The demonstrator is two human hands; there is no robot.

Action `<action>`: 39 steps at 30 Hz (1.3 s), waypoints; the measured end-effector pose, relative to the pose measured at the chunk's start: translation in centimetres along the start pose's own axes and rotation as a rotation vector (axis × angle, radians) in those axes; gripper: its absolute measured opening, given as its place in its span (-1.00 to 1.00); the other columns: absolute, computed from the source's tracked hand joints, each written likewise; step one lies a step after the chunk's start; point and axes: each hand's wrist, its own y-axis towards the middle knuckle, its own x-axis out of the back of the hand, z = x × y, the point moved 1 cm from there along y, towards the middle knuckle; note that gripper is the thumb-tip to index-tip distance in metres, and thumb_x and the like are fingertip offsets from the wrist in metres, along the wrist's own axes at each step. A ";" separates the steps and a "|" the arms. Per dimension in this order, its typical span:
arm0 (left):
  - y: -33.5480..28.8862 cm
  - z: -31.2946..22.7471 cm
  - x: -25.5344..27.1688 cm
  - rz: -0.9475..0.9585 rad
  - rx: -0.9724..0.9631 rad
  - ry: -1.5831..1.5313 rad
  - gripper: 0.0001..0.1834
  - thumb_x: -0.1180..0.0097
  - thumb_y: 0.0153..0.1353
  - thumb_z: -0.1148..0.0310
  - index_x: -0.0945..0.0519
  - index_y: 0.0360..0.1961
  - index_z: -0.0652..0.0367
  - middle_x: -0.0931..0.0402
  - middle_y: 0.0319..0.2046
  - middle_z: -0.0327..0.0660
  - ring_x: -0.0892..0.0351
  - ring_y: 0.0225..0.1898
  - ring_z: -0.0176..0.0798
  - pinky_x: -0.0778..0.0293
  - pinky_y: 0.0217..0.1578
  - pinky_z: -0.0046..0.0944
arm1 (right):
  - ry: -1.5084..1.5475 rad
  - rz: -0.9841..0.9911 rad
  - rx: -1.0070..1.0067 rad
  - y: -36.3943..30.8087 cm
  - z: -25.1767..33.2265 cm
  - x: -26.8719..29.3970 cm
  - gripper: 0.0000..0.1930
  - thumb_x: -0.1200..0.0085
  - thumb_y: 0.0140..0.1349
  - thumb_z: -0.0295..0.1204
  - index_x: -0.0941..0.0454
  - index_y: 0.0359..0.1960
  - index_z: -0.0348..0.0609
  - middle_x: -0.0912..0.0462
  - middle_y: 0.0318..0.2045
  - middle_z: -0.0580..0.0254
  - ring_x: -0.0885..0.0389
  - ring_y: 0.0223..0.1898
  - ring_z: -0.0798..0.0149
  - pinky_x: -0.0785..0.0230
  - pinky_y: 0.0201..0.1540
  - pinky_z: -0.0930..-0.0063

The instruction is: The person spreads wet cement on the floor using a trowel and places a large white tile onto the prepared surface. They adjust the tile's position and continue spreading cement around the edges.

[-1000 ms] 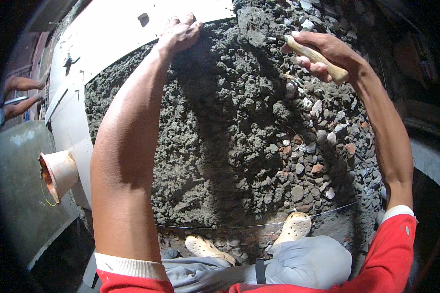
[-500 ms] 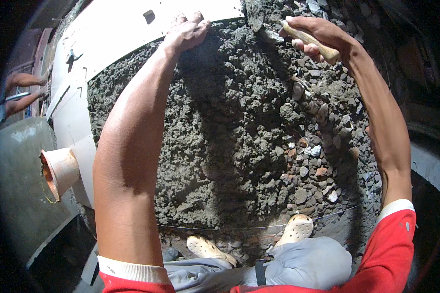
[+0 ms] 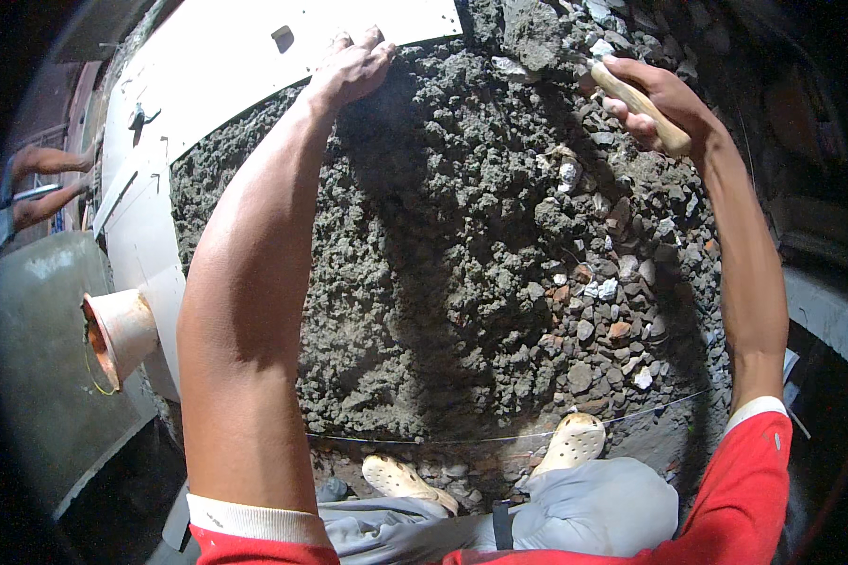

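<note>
— What is each hand doing over the wet concrete?

— The left hand (image 3: 353,68) lies flat, fingers spread and holding nothing, on the edge of the white formwork panel (image 3: 254,56), apparently bracing the body for the long reach. The right hand (image 3: 664,104) is clamped around the wooden handle of a trowel (image 3: 636,94); the blade, ahead of the knuckles, sinks into the grey mix and is mostly hidden.

— And the concrete itself?

— The coarse concrete bed (image 3: 462,282) spreads beneath and between both arms, lumpy and unlevelled, with loose stones (image 3: 612,311) gathered below the right wrist. A thin taut string line (image 3: 499,438) runs across near the person's sandals (image 3: 570,441), likely a level guide.

— Anything beside the work?

— Well to the left of the left arm, an orange pipe mouth (image 3: 113,334) juts from the panel, and another person's forearms (image 3: 47,179) show at the far edge.
</note>
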 end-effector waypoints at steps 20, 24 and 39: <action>-0.3 -2.0 1.2 -0.053 0.033 0.009 -0.35 0.23 0.46 -0.22 -0.36 0.42 -0.14 -0.25 0.32 0.46 -0.26 0.36 0.52 -0.23 0.34 0.36 | -0.191 -0.038 0.021 4.0 2.9 -4.3 -0.49 0.08 0.54 -0.02 -0.45 0.23 -0.22 -0.47 -0.56 0.43 -0.38 -0.76 0.68 -0.29 -0.82 0.85; -0.1 -1.2 0.6 -0.029 0.006 -0.006 -0.36 0.22 0.45 -0.22 -0.38 0.40 -0.17 -0.29 0.29 0.44 -0.32 0.33 0.49 -0.28 0.32 0.33 | -0.311 -0.013 0.022 2.5 2.6 -4.3 -0.50 0.12 0.55 -0.02 -0.49 0.17 -0.23 -0.48 -0.56 0.44 -0.38 -0.76 0.67 -0.31 -0.84 0.79; 1.7 0.8 -0.4 0.111 -0.234 0.300 -0.44 0.21 0.52 0.01 -0.37 0.44 -0.06 -0.37 0.36 0.15 -0.36 0.37 0.22 -0.29 0.38 0.10 | -0.878 -0.322 0.419 -12.2 -8.3 -2.6 -0.64 -0.07 0.38 -0.22 -0.48 0.02 -0.26 -0.59 -0.33 0.02 -0.61 -0.26 0.10 -0.42 -0.13 0.17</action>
